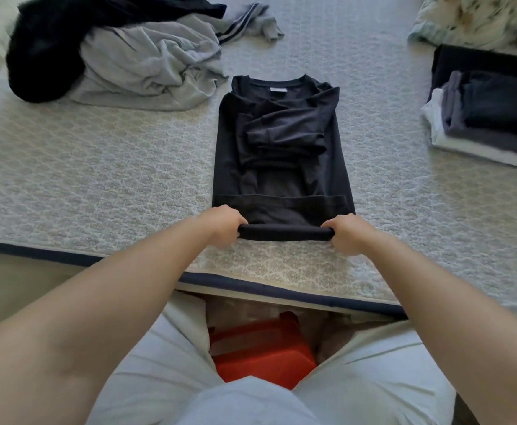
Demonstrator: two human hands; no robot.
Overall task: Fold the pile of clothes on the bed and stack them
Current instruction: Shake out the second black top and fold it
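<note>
A black long-sleeved top (281, 142) lies flat on the bed (97, 179), collar away from me, its sleeves folded in over the chest. Its bottom hem is turned up into a short roll near the bed's front edge. My left hand (225, 222) grips the left end of that rolled hem. At the right end, my right hand (347, 234) holds the hem the same way. A pile of unfolded clothes (122, 53), grey and black, sits at the back left. A stack of folded clothes (490, 111), dark on top and white beneath, lies at the right.
A floral pillow or bedding (481, 16) lies at the back right. The mattress's dark-piped front edge (281, 291) runs just below my hands. A red stool (260, 351) shows between my legs, below the bed's edge.
</note>
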